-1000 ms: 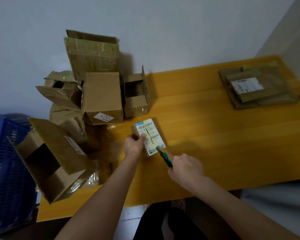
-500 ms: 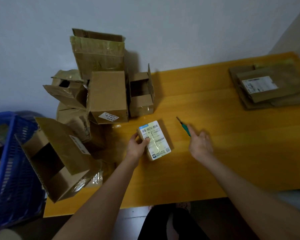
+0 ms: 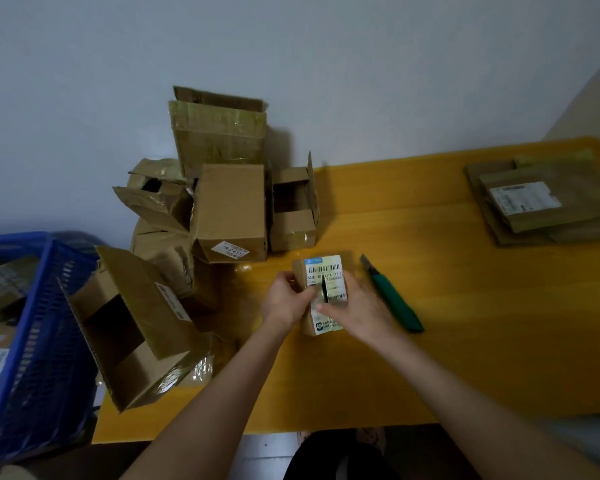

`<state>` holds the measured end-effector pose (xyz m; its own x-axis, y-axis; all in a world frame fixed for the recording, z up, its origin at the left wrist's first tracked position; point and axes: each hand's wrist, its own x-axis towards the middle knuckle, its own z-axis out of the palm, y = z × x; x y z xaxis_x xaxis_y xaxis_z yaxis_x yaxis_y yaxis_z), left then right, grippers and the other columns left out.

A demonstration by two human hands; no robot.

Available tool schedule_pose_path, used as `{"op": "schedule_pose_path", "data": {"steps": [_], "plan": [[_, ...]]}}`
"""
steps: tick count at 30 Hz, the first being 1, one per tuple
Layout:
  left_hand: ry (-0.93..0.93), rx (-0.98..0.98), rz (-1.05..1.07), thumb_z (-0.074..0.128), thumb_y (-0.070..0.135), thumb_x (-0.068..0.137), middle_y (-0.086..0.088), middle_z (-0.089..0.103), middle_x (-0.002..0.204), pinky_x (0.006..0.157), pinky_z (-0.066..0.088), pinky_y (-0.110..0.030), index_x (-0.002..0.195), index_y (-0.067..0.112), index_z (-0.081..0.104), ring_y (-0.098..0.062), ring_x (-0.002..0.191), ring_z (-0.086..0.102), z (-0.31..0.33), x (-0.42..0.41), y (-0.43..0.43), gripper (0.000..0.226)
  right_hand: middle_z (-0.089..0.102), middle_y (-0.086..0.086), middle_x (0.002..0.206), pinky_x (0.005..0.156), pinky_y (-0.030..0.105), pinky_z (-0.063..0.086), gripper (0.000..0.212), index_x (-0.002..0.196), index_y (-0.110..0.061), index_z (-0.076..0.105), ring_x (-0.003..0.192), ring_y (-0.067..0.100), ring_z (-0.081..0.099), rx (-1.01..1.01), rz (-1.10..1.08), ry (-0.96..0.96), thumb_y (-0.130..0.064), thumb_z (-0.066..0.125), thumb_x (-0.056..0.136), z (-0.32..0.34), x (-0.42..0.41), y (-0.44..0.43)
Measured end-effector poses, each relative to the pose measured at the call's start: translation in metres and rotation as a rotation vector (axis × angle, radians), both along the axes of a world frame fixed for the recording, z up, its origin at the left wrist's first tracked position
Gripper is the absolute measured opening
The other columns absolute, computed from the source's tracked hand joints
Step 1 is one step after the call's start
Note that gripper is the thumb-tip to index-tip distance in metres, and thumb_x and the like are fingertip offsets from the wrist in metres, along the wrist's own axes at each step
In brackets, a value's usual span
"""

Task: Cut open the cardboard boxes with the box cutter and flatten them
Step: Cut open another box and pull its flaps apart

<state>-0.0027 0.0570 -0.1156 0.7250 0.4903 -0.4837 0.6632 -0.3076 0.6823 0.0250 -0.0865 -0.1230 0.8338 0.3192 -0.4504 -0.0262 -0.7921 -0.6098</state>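
A small cardboard box with a white shipping label stands near the middle of the yellow table. A dark slit runs down through its label. My left hand grips the box's left side with the thumb at the slit. My right hand holds the right side, fingers curled at the cut edge. The green box cutter lies on the table just right of my right hand, blade end pointing away from me, free of both hands.
A pile of opened cardboard boxes crowds the table's left end against the wall. One large open box hangs over the left edge beside a blue crate. Flattened boxes are stacked at the far right.
My right hand cut down the label, then laid the box cutter on the table and moved back to the box. Both hands now hold the box at the slit.
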Motion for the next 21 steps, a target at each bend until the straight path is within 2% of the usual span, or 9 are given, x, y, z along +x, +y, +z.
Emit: {"op": "schedule_pose_path", "data": {"steps": [4,7,12,16,17,19,21], "plan": [[-0.011,0.153,-0.141,0.072,0.034,0.082,0.004,0.063,0.107,0.077,0.055,-0.034,0.122,0.015,0.049,-0.015,0.091,0.063,0.021,0.005,-0.006,0.05,0.06,-0.005,0.109,0.07,0.029,0.05,0.052,0.116,-0.027,0.052,0.095,0.015,0.06,-0.068,-0.034,-0.08,-0.058,0.067,0.077,0.017,0.008,-0.003],[-0.016,0.191,-0.182,0.072,0.035,0.082,0.002,0.064,0.109,0.078,0.056,-0.034,0.123,0.015,0.049,-0.017,0.094,0.064,0.029,0.003,-0.01,0.051,0.068,-0.005,0.099,0.065,0.027,0.053,0.039,0.108,-0.022,0.054,0.081,0.013,0.065,-0.123,0.031,-0.112,-0.049,0.066,0.082,0.027,0.012,-0.006],[-0.046,0.124,-0.186,0.073,0.033,0.081,0.005,0.059,0.099,0.082,0.056,-0.037,0.117,0.016,0.048,-0.015,0.091,0.062,0.033,0.007,-0.014,0.047,0.06,-0.004,0.083,0.049,0.022,0.04,0.025,0.097,-0.02,0.045,0.064,0.012,0.057,-0.2,0.031,-0.107,-0.039,0.059,0.09,0.042,0.014,-0.005],[-0.068,-0.023,-0.191,0.072,0.024,0.084,0.004,0.059,0.098,0.081,0.058,-0.042,0.113,0.015,0.047,-0.019,0.093,0.064,0.035,0.007,-0.007,0.039,0.059,-0.001,0.078,0.05,0.022,0.038,0.009,0.095,-0.017,0.055,0.063,0.013,0.054,-0.081,-0.05,-0.03,-0.025,0.056,0.091,0.036,0.017,-0.014],[-0.076,-0.112,-0.171,0.07,0.021,0.086,0.003,0.058,0.097,0.079,0.059,-0.042,0.112,0.014,0.046,-0.02,0.092,0.065,0.036,0.006,-0.004,0.036,0.055,0.0,0.073,0.05,0.023,0.035,0.007,0.086,-0.015,0.056,0.059,0.013,0.05,-0.005,-0.103,0.0,-0.02,0.054,0.091,0.036,0.02,-0.018],[-0.084,-0.229,-0.161,0.067,0.016,0.089,0.001,0.058,0.097,0.077,0.059,-0.039,0.107,0.014,0.046,-0.02,0.09,0.065,0.039,0.003,0.004,0.028,0.044,0.0,0.063,0.047,0.023,0.028,0.026,0.067,-0.015,0.045,0.053,0.012,0.039,0.112,-0.172,0.075,-0.011,0.052,0.092,0.041,0.023,-0.025],[-0.082,-0.282,-0.175,0.067,0.016,0.088,-0.004,0.06,0.102,0.077,0.059,-0.04,0.104,0.015,0.049,-0.021,0.089,0.067,0.037,0.0,0.013,0.024,0.039,-0.002,0.061,0.044,0.021,0.025,0.033,0.063,-0.016,0.039,0.051,0.011,0.035,0.142,-0.159,0.114,-0.007,0.052,0.092,0.047,0.023,-0.029]]}}
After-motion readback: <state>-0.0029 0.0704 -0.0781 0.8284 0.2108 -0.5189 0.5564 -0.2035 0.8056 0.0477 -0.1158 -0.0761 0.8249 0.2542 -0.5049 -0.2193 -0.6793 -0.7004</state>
